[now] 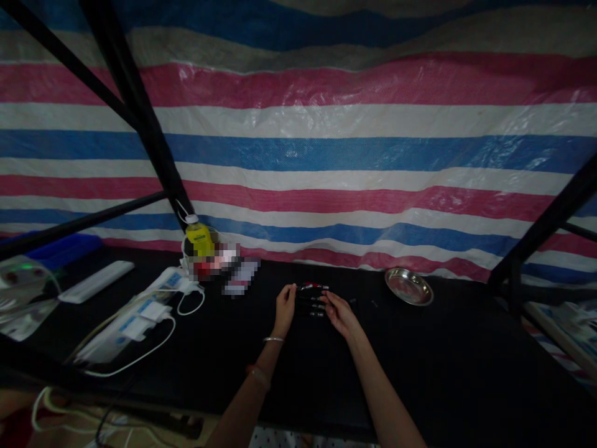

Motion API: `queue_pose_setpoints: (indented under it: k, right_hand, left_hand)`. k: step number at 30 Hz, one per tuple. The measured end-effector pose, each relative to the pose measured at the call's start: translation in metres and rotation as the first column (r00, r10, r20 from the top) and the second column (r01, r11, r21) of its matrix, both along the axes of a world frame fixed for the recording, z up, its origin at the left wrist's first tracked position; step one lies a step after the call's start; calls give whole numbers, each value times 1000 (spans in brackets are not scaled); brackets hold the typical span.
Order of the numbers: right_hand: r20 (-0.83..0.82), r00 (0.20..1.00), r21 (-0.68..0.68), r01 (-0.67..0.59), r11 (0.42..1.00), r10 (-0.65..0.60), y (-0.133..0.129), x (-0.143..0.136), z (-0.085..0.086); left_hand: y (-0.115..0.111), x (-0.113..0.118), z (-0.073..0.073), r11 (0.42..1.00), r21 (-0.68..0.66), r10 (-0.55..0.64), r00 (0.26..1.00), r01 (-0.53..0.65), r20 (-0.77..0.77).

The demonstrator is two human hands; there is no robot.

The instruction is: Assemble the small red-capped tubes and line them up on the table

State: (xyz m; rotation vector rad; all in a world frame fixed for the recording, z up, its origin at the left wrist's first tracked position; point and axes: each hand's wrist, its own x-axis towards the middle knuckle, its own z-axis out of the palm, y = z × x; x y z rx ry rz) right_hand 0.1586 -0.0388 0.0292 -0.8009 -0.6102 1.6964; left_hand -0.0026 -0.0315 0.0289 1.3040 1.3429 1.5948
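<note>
My left hand [284, 305] is closed, thumb and fingertips pinched at the left end of a row of slim dark pieces. My right hand [340, 312] pinches at their right side, its other fingers curled. Between the hands, a slim dark piece with red and shiny silver parts [313, 286] is topmost. Below it lie several similar dark pieces with silvery ends [317, 314] on the black table [321, 367]. What each fingertip grips is too small and dark to make out.
A round metal dish [409, 287] stands at the back right, with tiny dark bits left of it. On the left are a yellow bottle [199, 238], white power strips [125, 323] with cables, and a long white box [96, 282]. Black frame bars [156, 149] rise before the striped tarp.
</note>
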Motion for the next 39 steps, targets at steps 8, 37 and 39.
queue_pose_setpoints:
  k: [8, 37, 39]
  right_hand:
    - [451, 663, 475, 389, 789, -598, 1, 19, -1]
    - [32, 999, 79, 16, 997, -19, 0, -4, -2]
    - [-25, 1000, 37, 3, 999, -3, 1, -1, -3]
  left_hand:
    - [-1, 0, 2, 1000, -8, -9, 999, 9, 40]
    - [6, 15, 28, 977, 32, -211, 977, 212, -39]
    - [7, 18, 38, 971, 42, -231, 970, 234, -70]
